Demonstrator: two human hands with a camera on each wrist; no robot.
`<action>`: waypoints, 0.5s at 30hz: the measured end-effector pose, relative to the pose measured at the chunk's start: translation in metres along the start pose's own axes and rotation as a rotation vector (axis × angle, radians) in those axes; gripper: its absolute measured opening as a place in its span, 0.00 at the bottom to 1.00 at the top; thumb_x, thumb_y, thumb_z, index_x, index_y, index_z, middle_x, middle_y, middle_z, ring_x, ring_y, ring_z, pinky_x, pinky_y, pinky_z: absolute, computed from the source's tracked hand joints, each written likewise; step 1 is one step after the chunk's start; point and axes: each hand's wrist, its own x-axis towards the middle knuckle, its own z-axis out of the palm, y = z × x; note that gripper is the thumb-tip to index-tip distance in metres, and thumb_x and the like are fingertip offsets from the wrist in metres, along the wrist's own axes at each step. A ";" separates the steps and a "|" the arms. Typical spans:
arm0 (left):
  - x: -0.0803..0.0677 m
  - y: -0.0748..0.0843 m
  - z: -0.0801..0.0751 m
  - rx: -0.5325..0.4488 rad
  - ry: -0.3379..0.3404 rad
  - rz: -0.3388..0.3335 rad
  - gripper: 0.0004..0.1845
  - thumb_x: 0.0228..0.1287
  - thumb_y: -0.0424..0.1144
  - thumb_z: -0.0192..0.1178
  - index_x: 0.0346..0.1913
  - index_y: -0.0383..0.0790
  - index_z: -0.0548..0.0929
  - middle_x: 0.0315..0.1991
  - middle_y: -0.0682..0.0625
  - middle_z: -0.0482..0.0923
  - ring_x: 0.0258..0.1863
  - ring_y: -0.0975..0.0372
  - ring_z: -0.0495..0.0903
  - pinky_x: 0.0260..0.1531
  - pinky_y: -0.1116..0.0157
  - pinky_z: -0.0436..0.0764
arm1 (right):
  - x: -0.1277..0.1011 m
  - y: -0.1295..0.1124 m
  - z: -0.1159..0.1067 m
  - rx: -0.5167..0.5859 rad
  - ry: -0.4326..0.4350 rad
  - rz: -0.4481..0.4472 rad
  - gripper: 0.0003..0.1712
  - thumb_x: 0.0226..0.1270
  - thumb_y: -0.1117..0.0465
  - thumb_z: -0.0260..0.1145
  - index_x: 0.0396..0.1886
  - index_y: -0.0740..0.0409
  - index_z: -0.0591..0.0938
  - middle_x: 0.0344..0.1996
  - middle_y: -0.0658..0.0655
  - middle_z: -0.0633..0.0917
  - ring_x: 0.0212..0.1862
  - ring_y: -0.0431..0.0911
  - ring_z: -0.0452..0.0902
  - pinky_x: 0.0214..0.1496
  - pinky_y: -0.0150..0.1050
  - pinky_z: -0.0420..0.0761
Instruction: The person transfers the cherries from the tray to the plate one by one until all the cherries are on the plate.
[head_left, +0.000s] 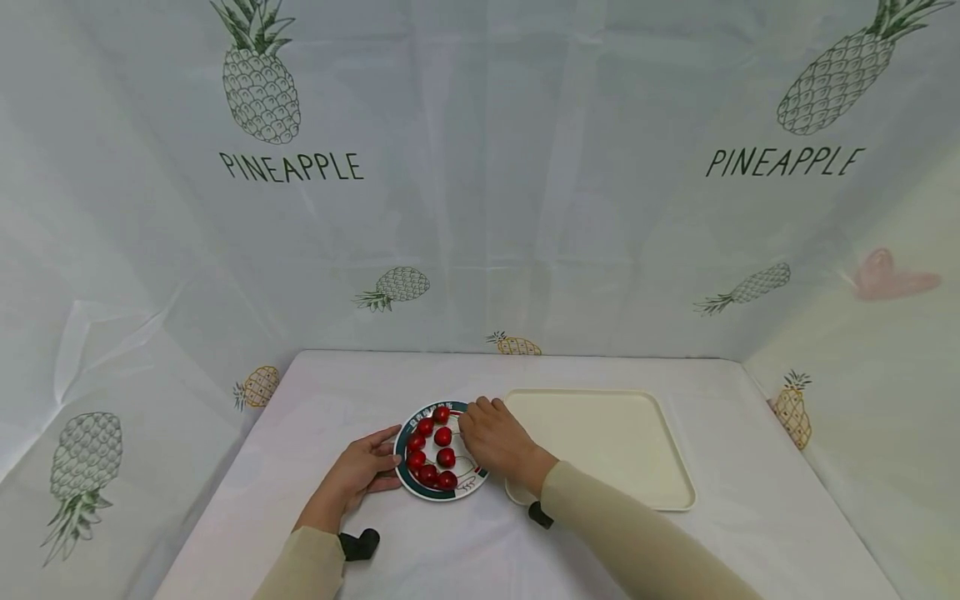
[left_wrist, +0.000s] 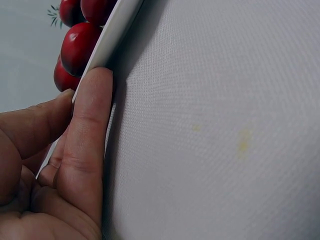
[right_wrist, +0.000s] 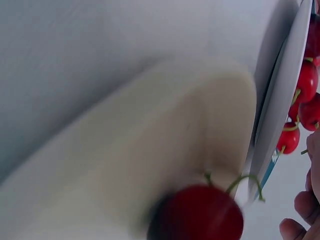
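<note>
My left hand (head_left: 365, 467) grips the left rim of a round plate (head_left: 433, 494) with a dark green border. In the left wrist view its thumb (left_wrist: 50, 112) lies on the upper side and a finger (left_wrist: 90, 115) under the rim. Several red cherries (head_left: 443, 437) with stems sit on the plate. My right hand (head_left: 498, 437) is over the plate's right side, fingers bent toward the cherries; I cannot tell whether they pinch one. In the right wrist view, one large cherry (right_wrist: 205, 215) with green stems overlaps the cream tray (right_wrist: 150, 120).
The rectangular cream tray lies right of the plate, with my right forearm (head_left: 600, 508) across its near left corner. A white cloth (head_left: 450, 550) covers the table. Behind it hangs a curtain (head_left: 525, 208) printed with pineapples.
</note>
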 end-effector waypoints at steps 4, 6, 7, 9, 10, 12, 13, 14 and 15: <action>-0.002 0.002 0.000 -0.005 -0.003 -0.002 0.33 0.73 0.25 0.62 0.78 0.44 0.72 0.59 0.37 0.82 0.38 0.55 0.89 0.42 0.55 0.92 | 0.003 -0.006 0.000 0.008 -0.031 -0.005 0.12 0.79 0.49 0.63 0.50 0.51 0.79 0.40 0.49 0.80 0.45 0.45 0.70 0.46 0.35 0.74; -0.002 0.002 0.000 -0.008 -0.003 -0.006 0.33 0.73 0.25 0.61 0.78 0.44 0.72 0.59 0.37 0.82 0.38 0.55 0.89 0.42 0.55 0.92 | 0.004 -0.008 0.000 0.018 -0.046 -0.001 0.13 0.79 0.49 0.63 0.51 0.52 0.79 0.42 0.50 0.80 0.46 0.45 0.70 0.48 0.35 0.75; -0.003 0.002 0.000 -0.010 -0.004 -0.008 0.33 0.73 0.25 0.61 0.78 0.45 0.72 0.59 0.37 0.82 0.38 0.55 0.89 0.42 0.55 0.92 | 0.004 -0.009 0.001 0.020 -0.051 0.001 0.14 0.79 0.48 0.63 0.52 0.52 0.79 0.43 0.50 0.81 0.46 0.45 0.70 0.48 0.35 0.75; -0.003 0.003 -0.001 -0.014 -0.004 -0.013 0.33 0.73 0.25 0.61 0.78 0.45 0.72 0.60 0.37 0.82 0.38 0.55 0.89 0.42 0.55 0.92 | 0.005 -0.010 0.002 0.028 -0.059 0.006 0.14 0.80 0.48 0.62 0.53 0.52 0.79 0.44 0.50 0.81 0.47 0.46 0.71 0.49 0.36 0.76; -0.003 0.003 -0.001 -0.015 -0.004 -0.015 0.33 0.73 0.25 0.61 0.78 0.45 0.72 0.60 0.37 0.82 0.39 0.55 0.89 0.42 0.55 0.92 | 0.005 -0.010 0.002 0.032 -0.061 0.009 0.14 0.80 0.49 0.62 0.53 0.52 0.79 0.44 0.50 0.81 0.47 0.46 0.71 0.50 0.36 0.76; -0.003 0.003 -0.001 -0.015 -0.007 -0.017 0.33 0.73 0.25 0.61 0.78 0.45 0.72 0.60 0.37 0.81 0.39 0.55 0.89 0.43 0.55 0.92 | 0.005 -0.011 0.003 0.036 -0.065 0.012 0.13 0.80 0.49 0.62 0.53 0.52 0.80 0.44 0.50 0.82 0.47 0.46 0.71 0.50 0.36 0.77; -0.003 0.003 -0.001 -0.017 -0.008 -0.019 0.33 0.74 0.25 0.61 0.78 0.45 0.72 0.60 0.37 0.81 0.39 0.55 0.89 0.43 0.55 0.92 | 0.005 -0.011 0.004 0.036 -0.068 0.012 0.13 0.80 0.49 0.62 0.52 0.52 0.80 0.45 0.51 0.81 0.47 0.46 0.71 0.50 0.36 0.77; -0.002 0.004 -0.001 -0.019 -0.010 -0.021 0.33 0.74 0.26 0.61 0.78 0.45 0.71 0.60 0.37 0.81 0.39 0.55 0.89 0.43 0.55 0.92 | 0.005 -0.011 0.004 0.036 -0.069 0.014 0.12 0.80 0.50 0.61 0.52 0.52 0.80 0.44 0.51 0.81 0.47 0.46 0.71 0.50 0.36 0.77; -0.002 0.004 -0.002 -0.021 -0.013 -0.023 0.33 0.74 0.26 0.61 0.79 0.45 0.71 0.60 0.37 0.81 0.39 0.55 0.89 0.43 0.55 0.92 | 0.005 -0.011 0.004 0.034 -0.071 0.014 0.12 0.80 0.50 0.62 0.51 0.52 0.80 0.44 0.51 0.81 0.47 0.46 0.72 0.50 0.36 0.77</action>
